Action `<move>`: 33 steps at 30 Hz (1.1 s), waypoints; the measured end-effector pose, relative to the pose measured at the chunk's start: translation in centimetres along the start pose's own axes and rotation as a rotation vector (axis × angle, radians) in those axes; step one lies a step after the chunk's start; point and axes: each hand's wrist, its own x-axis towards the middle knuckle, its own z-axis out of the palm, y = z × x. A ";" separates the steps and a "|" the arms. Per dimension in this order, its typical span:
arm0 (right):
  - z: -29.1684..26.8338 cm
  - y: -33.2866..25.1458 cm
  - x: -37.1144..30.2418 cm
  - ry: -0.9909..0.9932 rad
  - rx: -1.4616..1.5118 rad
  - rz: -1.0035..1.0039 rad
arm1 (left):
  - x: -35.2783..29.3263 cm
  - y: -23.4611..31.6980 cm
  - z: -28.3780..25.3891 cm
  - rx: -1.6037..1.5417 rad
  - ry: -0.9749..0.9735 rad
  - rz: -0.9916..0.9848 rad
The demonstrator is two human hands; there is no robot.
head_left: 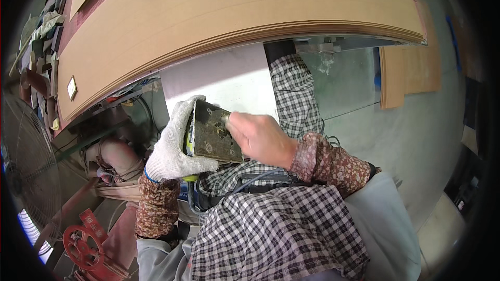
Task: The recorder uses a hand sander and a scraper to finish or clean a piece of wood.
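My left hand (pixel 179 140), in a white knitted glove, is wrapped around what looks like a power sander. Its flat, dark, worn rectangular pad (pixel 211 130) faces up toward me. A strip of yellow-green body shows between the glove and the pad. My bare right hand (pixel 260 135) is at the pad's right edge, its fingers bent and pressed together, slightly blurred. What the fingertips hold, if anything, is hidden. Beneath the hands lies a white sheet or board (pixel 224 75). A grey cord (pixel 260 177) runs across my lap below the sander.
A stack of thin tan boards (pixel 250 0) lies across the table ahead, with a small pale rectangular piece (pixel 72 88) on it. At left stand a fan (pixel 28 161) and a red handwheel (pixel 83 247). More boards (pixel 409 67) lean at the right.
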 end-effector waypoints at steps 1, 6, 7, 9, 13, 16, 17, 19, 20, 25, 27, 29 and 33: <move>0.0 0.1 0.0 -0.042 0.003 -0.022 | 0.0 0.0 0.0 -0.010 -0.001 -0.028; 0.0 0.0 0.1 -0.079 0.050 -0.153 | 0.0 0.0 0.3 -0.055 -0.003 -0.022; 0.0 0.0 0.2 -0.010 0.018 -0.110 | 0.0 0.0 0.3 -0.031 -0.006 -0.023; 0.0 -0.1 0.2 0.041 -0.055 -0.066 | 0.1 -0.1 0.3 -0.053 0.010 -0.018; -0.1 -0.1 0.5 -0.002 -0.012 -0.212 | 0.0 -0.3 0.4 -0.123 0.010 -0.062; -0.1 -0.1 0.7 0.011 -0.015 -0.253 | -0.1 -0.5 0.4 -0.169 0.006 -0.089; 0.0 0.1 1.0 0.031 -0.035 -0.214 | -0.1 -0.6 0.3 -0.168 0.006 -0.090; 0.1 0.1 1.2 0.041 -0.062 -0.170 | -0.1 -0.7 0.2 -0.165 -0.001 -0.110; 0.1 0.2 1.4 0.102 -0.102 -0.129 | 0.0 -0.7 0.0 -0.157 0.021 -0.098; 0.1 0.3 1.6 -0.104 0.031 -0.228 | 0.0 -0.5 0.0 -0.165 -0.020 -0.123; 0.1 0.5 1.7 -0.008 -0.019 -0.182 | -0.1 -0.4 0.0 -0.177 -0.031 -0.107; 0.1 0.5 1.8 0.140 -0.122 -0.180 | -0.1 -0.4 0.0 -0.179 -0.033 -0.126; 0.1 0.1 1.7 -0.216 -0.037 -0.218 | 0.0 -0.4 -0.1 -0.206 -0.034 -0.118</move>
